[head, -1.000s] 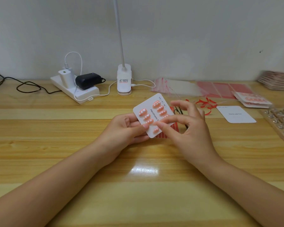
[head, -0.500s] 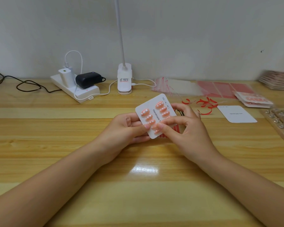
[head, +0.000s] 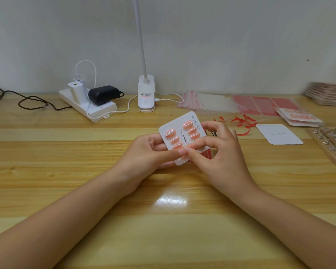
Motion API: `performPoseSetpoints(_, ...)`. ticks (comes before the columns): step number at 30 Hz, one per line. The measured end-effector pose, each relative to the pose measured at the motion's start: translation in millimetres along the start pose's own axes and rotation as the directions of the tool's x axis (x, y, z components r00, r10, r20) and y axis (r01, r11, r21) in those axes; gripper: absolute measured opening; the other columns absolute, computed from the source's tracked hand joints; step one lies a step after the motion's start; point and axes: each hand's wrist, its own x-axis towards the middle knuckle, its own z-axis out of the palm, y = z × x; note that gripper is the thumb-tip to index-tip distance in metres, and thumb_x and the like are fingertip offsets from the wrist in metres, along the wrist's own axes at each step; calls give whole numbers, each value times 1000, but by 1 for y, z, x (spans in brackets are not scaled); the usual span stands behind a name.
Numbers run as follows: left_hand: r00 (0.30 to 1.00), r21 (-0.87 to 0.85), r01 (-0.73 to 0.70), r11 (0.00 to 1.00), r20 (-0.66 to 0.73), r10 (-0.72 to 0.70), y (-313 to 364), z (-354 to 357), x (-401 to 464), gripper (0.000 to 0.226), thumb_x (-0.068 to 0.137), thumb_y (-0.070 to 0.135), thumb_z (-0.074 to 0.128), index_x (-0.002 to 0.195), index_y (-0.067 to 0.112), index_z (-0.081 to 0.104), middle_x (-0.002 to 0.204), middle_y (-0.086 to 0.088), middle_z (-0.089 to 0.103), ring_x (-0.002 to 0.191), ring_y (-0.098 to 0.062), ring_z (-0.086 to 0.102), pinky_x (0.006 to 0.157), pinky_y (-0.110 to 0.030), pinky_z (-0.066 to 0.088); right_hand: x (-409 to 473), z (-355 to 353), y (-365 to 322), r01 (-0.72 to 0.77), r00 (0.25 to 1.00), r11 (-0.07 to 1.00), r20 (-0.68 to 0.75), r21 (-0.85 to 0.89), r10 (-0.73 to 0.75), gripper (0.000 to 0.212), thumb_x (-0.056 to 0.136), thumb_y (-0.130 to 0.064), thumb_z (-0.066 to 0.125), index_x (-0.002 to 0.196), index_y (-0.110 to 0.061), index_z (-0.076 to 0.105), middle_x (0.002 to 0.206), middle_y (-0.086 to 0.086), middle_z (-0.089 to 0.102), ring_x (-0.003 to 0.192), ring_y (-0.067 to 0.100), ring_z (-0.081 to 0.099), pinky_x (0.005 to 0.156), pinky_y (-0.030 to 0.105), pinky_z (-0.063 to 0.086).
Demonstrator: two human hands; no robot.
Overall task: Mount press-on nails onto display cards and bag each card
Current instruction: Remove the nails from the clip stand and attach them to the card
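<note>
Above the table (head: 66,191), my left hand (head: 149,152) grips a display card (head: 175,125) of pink nails (head: 191,131); my right hand (head: 219,154) pinches its lower edge.

Your left hand (head: 144,152) curls, thumb forward. Your right hand (head: 219,154) pinches beside it, fingertips touching. Both forearms angle inward.

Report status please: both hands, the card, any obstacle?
Left hand holds the display card by its edge. Right hand presses a nail near the card's lower end. Nothing in the way.
</note>
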Motion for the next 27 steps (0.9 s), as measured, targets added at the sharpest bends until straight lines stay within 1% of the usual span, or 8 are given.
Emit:
performPoseSetpoints(3, 1000, -17, 2, 1000, -19, -2, 1, 1, 0, 33, 66, 13, 72, 99, 11, 68, 95, -6, 73, 90, -16, 69, 70, -19, 54, -2, 1, 1, 16, 1000, 1000, -20, -11, -16, 6, 69, -31, 75, 73, -27, 73, 106, -18, 50, 105, 3, 36, 97, 39, 34)
performPoseSetpoints(10, 999, -35, 17, 999, -49, -19, 2, 1, 0, 33, 69, 10, 71, 101, 6, 67, 94, -8, 73, 89, -17, 70, 69, -20, 55, -5, -2, 3, 81, 995, 994, -53, -76, -85, 9, 76, -17, 74, 81, -25, 75, 113, -18, 51, 109, 8, 39, 98, 31, 29)
performPoseSetpoints(14, 995, -43, 38, 998, -96, -42, 2, 2, 1, 21, 76, -2, 67, 95, 7, 68, 89, -8, 73, 85, -17, 70, 67, -21, 56, -3, -7, 4, 15, 992, 998, -126, 67, -7, 17, 80, -13, 69, 88, -28, 71, 109, -21, 49, 105, 0, 44, 96, 17, 30)
performPoseSetpoints(16, 992, -32, 48, 998, -113, -51, 2, 1, 2, 20, 76, -4, 67, 93, 7, 67, 88, -8, 74, 83, -18, 71, 66, -22, 56, -1, -9, 3, -41, 990, 986, -127, 164, 62, 17, 82, -14, 67, 92, -27, 67, 105, -18, 52, 99, -12, 46, 85, 2, 31)
performPoseSetpoints(19, 990, -37, 52, 998, -126, -56, 2, 0, 2, 19, 76, -6, 67, 91, 6, 67, 86, -8, 74, 81, -17, 71, 63, -21, 56, 0, -10, 6, -147, 982, 954, -75, 261, 172, 20, 82, -15, 65, 100, -25, 63, 99, -16, 60, 88, -16, 51, 73, -2, 35)
performPoseSetpoints(21, 989, -61, 44, 997, -140, -52, 1, 0, 2, 18, 75, -7, 66, 88, 6, 67, 84, -9, 74, 78, -17, 71, 60, -20, 55, 1, -9, 7, -198, 975, 935, -36, 293, 218, 17, 83, -19, 64, 98, -27, 63, 95, -17, 63, 87, -15, 54, 71, -2, 37)
performPoseSetpoints(25, 984, -79, 3, 997, -175, -17, -1, -1, 2, 18, 74, -7, 66, 87, 6, 67, 82, -9, 74, 77, -18, 71, 63, -21, 56, 1, -8, 10, -228, 971, 945, -17, 236, 239, 3, 80, -26, 65, 80, -24, 67, 95, -17, 58, 90, -14, 51, 73, -3, 33)
performPoseSetpoints(27, 986, -91, -10, 996, -169, -6, -1, -1, 2, 19, 74, -5, 66, 89, 6, 66, 84, -10, 74, 79, -18, 71, 65, -21, 56, 1, -8, 12, -245, 968, 948, -4, 204, 251, 12, 79, -30, 66, 76, -18, 70, 96, -16, 55, 92, -9, 50, 71, -2, 33)
